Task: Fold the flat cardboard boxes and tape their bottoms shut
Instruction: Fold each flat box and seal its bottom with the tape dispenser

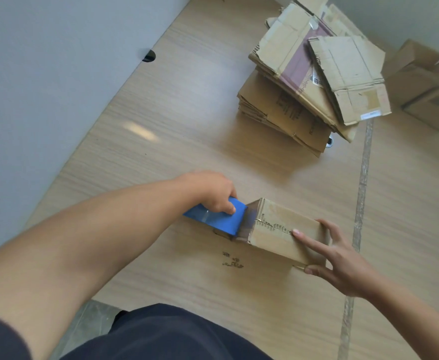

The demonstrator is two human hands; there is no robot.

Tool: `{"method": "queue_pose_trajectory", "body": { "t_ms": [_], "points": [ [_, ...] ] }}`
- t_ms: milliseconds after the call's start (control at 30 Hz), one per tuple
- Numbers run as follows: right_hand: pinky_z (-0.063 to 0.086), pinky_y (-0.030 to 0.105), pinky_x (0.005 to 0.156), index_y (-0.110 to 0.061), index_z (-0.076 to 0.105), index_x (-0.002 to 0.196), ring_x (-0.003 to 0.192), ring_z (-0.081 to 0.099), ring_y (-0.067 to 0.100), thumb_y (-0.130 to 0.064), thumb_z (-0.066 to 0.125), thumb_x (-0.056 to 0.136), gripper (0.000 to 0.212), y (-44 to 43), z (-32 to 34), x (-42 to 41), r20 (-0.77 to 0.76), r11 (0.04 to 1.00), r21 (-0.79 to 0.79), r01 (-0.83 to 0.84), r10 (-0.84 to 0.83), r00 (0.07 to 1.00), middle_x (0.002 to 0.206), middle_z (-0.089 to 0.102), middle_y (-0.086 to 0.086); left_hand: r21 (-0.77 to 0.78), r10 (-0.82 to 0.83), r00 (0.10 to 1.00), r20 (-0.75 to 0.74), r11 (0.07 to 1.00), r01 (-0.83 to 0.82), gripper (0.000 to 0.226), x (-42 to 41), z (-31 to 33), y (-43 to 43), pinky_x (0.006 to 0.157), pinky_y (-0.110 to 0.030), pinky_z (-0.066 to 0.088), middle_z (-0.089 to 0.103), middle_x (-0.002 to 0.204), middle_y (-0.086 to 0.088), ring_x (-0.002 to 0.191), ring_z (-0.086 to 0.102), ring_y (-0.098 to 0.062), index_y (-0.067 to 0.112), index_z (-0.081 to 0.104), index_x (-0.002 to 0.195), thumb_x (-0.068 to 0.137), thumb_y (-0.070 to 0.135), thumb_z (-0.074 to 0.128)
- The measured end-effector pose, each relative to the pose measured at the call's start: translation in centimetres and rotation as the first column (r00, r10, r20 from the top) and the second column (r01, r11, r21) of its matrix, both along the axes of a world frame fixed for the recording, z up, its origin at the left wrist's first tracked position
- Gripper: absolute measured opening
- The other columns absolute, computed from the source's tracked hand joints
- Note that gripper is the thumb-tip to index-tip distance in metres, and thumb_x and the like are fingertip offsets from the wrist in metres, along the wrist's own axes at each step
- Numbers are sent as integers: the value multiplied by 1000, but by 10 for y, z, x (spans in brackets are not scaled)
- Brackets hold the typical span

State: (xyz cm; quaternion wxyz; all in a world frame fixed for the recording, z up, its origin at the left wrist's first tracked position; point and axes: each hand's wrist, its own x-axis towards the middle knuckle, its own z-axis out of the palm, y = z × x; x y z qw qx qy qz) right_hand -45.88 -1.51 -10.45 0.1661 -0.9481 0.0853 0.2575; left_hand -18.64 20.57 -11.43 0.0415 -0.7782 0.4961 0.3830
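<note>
My left hand (213, 193) grips the blue plastic tape dispenser (219, 218) at the left end of the small brown cardboard box (285, 237) on the wooden worktop (187, 126). The box's jagged seam (272, 225) runs lengthwise toward my right hand (343, 261), whose straight, spread fingers steady the opposite end.

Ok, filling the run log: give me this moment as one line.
step: taping box | left hand: grips tape dispenser at box end | right hand: presses box | flat boxes: stacked

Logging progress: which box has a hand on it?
The folded box nearest the person: the right hand rests on it, the left hand holds a dispenser at its end. The flat boxes lie stacked apart.
</note>
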Motion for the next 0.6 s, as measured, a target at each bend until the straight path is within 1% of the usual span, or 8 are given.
{"method": "queue_pose_trajectory", "body": {
  "t_ms": [33,100,133,200,267,367,467,600],
  "points": [
    [27,38,116,-78,-1,135,146,17,33,-54,65,85,86,0,0,1,2,1000,1,-5,5,1000,154,3,2,4,-13,998,57,1000,13,35,-5,5,-4,76,-33,42,64,117,4,98,55,-24,35,64,120,92,51,50],
    [27,38,116,-78,-1,135,146,17,33,-52,66,85,88,2,1,3,6,1000,-3,-8,8,1000,155,5,5,7,-26,984,178,1000,25,23,-17,17,-14,71,-32,37,64,112,1,91,53,-25,26,63,102,92,41,50],
    [26,37,116,-78,-2,135,147,17,34,-52,67,85,88,3,1,3,8,1000,-6,-7,7,1000,155,6,8,9,-21,975,221,1000,19,14,-24,24,-19,69,-31,36,64,111,0,87,51,-24,25,59,95,92,36,50],
    [24,36,117,-77,-4,134,147,16,34,-53,66,86,89,3,0,1,10,1000,-13,-4,4,1000,156,6,10,12,-9,961,277,1000,6,5,-35,33,-27,70,-30,37,62,110,0,88,51,-24,26,52,92,93,28,48],
    [24,36,117,-77,-6,134,148,14,35,-52,66,87,90,3,0,1,12,1000,-21,-5,5,1000,156,4,11,14,-8,951,308,1000,4,7,-42,41,-29,72,-29,37,63,115,2,96,57,-23,26,55,95,93,26,49],
    [25,35,116,-78,-6,134,148,15,36,-48,68,87,92,5,1,1,26,1000,-21,-18,18,999,157,5,11,30,2,943,334,999,-13,26,-52,42,-33,80,-26,43,61,123,3,114,59,-20,26,63,115,90,28,57],
    [26,33,115,-80,-9,131,149,14,34,-48,67,88,93,6,4,3,26,999,-31,-32,33,999,157,4,10,41,-12,931,365,999,-3,36,-60,41,-40,95,-30,48,60,126,3,117,58,-19,26,62,122,86,29,66],
    [21,29,116,-79,-12,130,150,10,32,-47,66,89,94,7,5,3,9,999,-19,-33,33,999,157,3,11,29,-73,907,414,997,67,50,-63,38,-42,99,-36,48,57,130,3,123,54,-20,26,59,128,81,29,74]
  ]
}}
